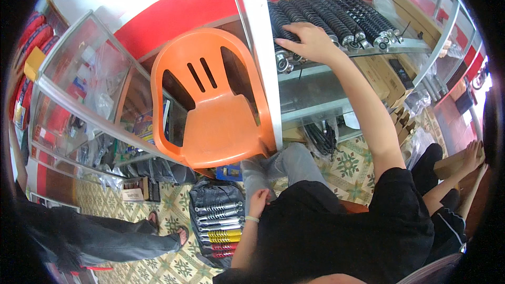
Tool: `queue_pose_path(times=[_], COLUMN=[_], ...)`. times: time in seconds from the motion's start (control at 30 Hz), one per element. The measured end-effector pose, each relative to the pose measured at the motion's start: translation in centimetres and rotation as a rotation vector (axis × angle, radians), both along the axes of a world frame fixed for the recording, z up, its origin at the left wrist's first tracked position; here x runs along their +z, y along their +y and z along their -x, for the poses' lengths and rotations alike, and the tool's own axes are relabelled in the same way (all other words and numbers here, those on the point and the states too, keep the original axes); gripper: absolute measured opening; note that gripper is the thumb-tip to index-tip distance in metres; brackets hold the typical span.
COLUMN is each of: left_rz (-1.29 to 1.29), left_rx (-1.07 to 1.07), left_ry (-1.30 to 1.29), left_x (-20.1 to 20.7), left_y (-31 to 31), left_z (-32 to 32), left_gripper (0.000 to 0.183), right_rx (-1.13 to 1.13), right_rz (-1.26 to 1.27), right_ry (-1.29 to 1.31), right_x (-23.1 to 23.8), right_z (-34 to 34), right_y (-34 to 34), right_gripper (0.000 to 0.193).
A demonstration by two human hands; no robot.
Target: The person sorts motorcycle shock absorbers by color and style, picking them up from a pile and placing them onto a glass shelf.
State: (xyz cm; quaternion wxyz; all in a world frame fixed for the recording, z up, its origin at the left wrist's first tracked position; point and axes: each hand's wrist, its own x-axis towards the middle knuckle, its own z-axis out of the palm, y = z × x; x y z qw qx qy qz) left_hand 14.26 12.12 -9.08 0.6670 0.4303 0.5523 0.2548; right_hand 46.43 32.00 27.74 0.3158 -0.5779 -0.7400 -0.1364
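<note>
Shop floor, patterned green-and-cream tiles (158, 200), red wall behind glass display cabinets (89, 89). Right hand (310, 42) reaches up to the glass shelf (400, 47), fingers spread flat on the row of black coil-spring shock absorbers (336, 18), not clenched round any. Left hand (259, 202) rests loosely curled on the grey-trousered knee (284, 165), holding nothing. Orange plastic chair (210, 100) stands just left of the shelf. Chrome, yellow and red shock absorbers (221, 229) lie on the floor below.

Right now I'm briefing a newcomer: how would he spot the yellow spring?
Find the orange plastic chair. On the tiled floor below it lies a dark bag with a row of coil springs. The yellow spring sits between silver ones above and red ones below.
</note>
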Motion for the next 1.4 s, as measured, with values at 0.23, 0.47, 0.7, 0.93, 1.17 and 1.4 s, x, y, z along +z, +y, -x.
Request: queue_pose_path(times=[0.23,0.47,0.7,0.93,1.17,1.4], left_rz=[0.009,-0.016,-0.014,0.156,0.198,0.170], left_rx=[0.000,-0.033,-0.035,0.075,0.103,0.092], left_ry=[-0.008,0.036,0.057,-0.028,-0.022,-0.014], left_x=[-0.4,-0.3,0.0,-0.7,0.6,-0.5], left_y=[0.0,0.4,0.2,0.8,1.4,1.2], left_z=[0.7,0.4,0.7,1.1,0.3,0.7], left_gripper=[0.026,0.025,0.026,0.027,0.026,0.025], right_rx=[0.013,0.082,0.012,-0.073,0.015,0.022], right_rz=[0.079,0.100,0.126,0.070,0.131,0.192], right_ry=[-0.019,0.022,0.008,0.046,0.043,0.035], right_x=[-0.7,-0.4,0.3,-0.4,0.3,1.1], right_z=[-0.2,-0.7,0.6,1.4,0.1,0.2], right_y=[0.4,-0.1,-1.7,-1.1,-0.4,0.3], right_gripper=[0.036,0.041,0.071,0.072,0.081,0.085])
